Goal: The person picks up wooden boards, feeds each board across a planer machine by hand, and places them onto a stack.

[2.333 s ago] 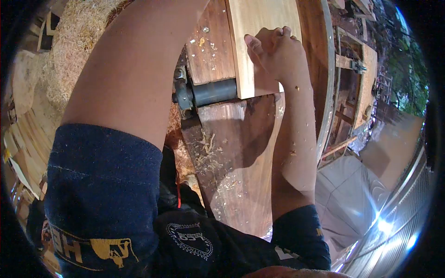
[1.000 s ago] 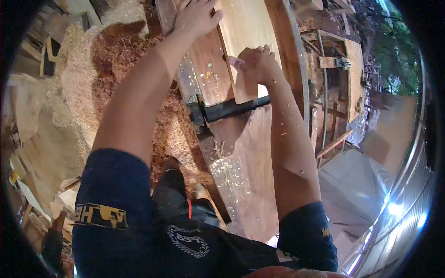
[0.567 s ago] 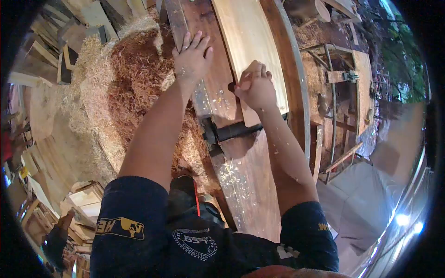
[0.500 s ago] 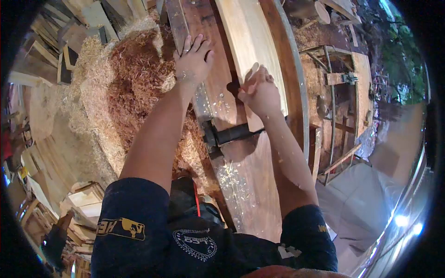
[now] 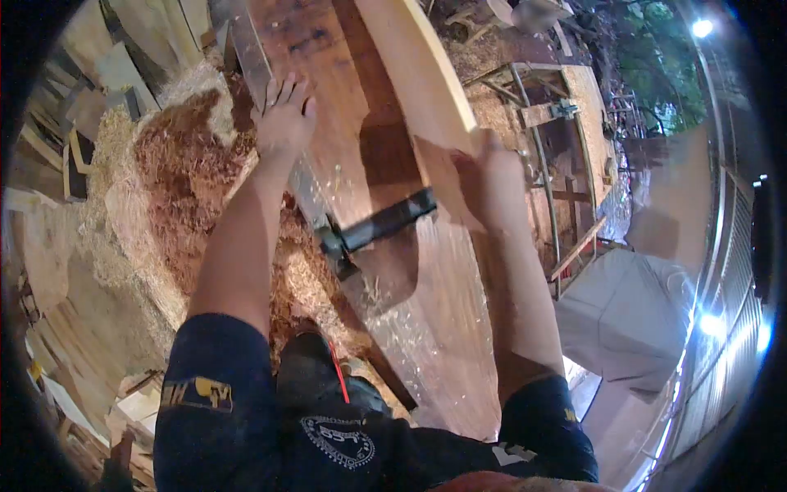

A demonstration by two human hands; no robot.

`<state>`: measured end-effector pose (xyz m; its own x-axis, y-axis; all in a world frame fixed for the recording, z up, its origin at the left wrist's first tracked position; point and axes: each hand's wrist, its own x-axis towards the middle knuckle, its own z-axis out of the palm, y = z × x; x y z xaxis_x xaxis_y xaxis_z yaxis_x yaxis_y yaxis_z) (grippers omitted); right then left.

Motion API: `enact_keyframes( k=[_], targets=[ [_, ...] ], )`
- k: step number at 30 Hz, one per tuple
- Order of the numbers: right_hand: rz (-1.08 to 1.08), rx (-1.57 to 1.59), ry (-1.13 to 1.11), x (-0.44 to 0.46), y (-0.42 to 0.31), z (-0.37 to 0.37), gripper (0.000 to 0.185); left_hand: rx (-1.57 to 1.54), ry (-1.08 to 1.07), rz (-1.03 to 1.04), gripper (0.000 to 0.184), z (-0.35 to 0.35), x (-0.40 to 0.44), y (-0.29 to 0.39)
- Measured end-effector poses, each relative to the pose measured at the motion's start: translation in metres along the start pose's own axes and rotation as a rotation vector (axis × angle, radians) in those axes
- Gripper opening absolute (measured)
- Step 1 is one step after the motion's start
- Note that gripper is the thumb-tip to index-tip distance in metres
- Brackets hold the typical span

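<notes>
My left hand (image 5: pixel 284 115) lies with fingers spread on the dark edge of a brown wooden workbench (image 5: pixel 328 90). At the near right corner of a pale wooden board (image 5: pixel 414 61), my right hand (image 5: pixel 498 176) is closed on its edge; motion blurs it and its fingers are partly hidden. The board is tilted, showing its pale long edge to the right. Between my hands and nearer to me, a dark metal bar (image 5: pixel 389 221) crosses the bench. Wood shavings (image 5: pixel 377 295) are scattered on the bench near the bar.
Left of the bench lies a large heap of brown and pale shavings (image 5: pixel 184 189). Offcuts and boards (image 5: pixel 123 70) lean at the upper left. A wooden frame stand (image 5: pixel 537 123) stands at the right, with a grey tarp (image 5: pixel 623 312) nearer to me.
The pale board has tilted and shifted, and my right hand has moved to its near right corner. My left hand stays on the bench edge. The view has turned to the right.
</notes>
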<state>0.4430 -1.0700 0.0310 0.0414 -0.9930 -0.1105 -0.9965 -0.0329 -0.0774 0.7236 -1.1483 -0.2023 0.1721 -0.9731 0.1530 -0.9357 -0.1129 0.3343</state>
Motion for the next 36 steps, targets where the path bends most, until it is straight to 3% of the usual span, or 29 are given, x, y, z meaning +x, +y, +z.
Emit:
enact_keyframes(
  k=[2,4,6,7,10,11,12,13,14,16,17,20,22,26,30,31,34,36],
  targets=[
    [-0.101,0.119,-0.011,-0.057,0.015,-0.022,0.034,-0.062,-0.016,0.047,0.051,0.015,-0.007,-0.008],
    [-0.034,0.965,0.034,-0.122,0.042,0.007,0.035,-0.165,-0.022,0.091,0.055,0.033,0.005,-0.032],
    [0.307,1.156,-0.227,-0.189,0.032,-0.018,0.038,-0.574,-0.122,-0.087,0.062,-0.005,-0.007,-0.032],
    [0.311,1.209,-0.226,-0.222,0.037,-0.014,0.038,-0.77,-0.18,-0.175,0.065,-0.029,-0.019,-0.026],
    [0.314,1.363,-0.268,-0.301,0.051,0.007,0.033,-1.922,-0.47,-0.37,0.08,-0.132,-0.139,0.03],
    [0.328,1.409,-0.238,-0.323,0.051,0.02,0.031,-2.012,-0.441,-0.639,0.059,-0.147,-0.179,0.045],
    [0.342,1.452,-0.203,-0.344,0.055,0.037,0.028,-1.941,-0.57,-0.713,0.051,-0.171,-0.217,0.055],
    [0.363,1.302,-0.289,-0.363,0.072,0.057,0.031,-1.86,-0.479,-0.856,0.058,-0.188,-0.247,0.069],
    [0.373,1.152,-0.377,-0.382,0.089,0.076,0.036,-1.811,-0.507,-0.826,0.06,-0.207,-0.276,0.081],
    [0.407,1.023,-0.258,-0.413,0.106,0.125,0.05,-1.728,-0.548,-0.725,0.064,-0.243,-0.315,0.106],
    [0.439,1.017,-0.157,-0.43,0.115,0.156,0.059,-1.639,-0.503,-0.522,0.068,-0.234,-0.339,0.116],
    [0.613,0.875,-0.486,-0.479,0.076,0.057,0.061,-1.516,-0.449,-0.061,0.082,-0.279,-0.408,0.166],
    [0.481,1.213,-0.517,-0.536,0.111,0.102,0.063,-1.481,-0.445,0.042,0.089,-0.291,-0.46,0.204],
    [0.45,1.421,-0.423,-0.634,0.127,0.1,0.062,-1.336,-0.463,0.296,0.097,-0.301,-0.572,0.257],
    [0.404,1.534,-0.266,-0.714,0.147,0.093,0.061,-1.34,-0.685,0.261,0.095,-0.338,-0.676,0.29],
    [0.387,1.557,-0.221,-0.729,0.153,0.093,0.06,-1.252,-0.629,0.356,0.089,-0.328,-0.697,0.292],
    [0.345,1.613,-0.108,-0.771,0.166,0.095,0.06,-1.252,-0.711,0.417,0.083,-0.34,-0.743,0.304],
    [0.319,1.634,-0.056,-0.795,0.17,0.096,0.059,-1.177,-0.674,0.427,0.069,-0.354,-0.765,0.312]
  ],
)
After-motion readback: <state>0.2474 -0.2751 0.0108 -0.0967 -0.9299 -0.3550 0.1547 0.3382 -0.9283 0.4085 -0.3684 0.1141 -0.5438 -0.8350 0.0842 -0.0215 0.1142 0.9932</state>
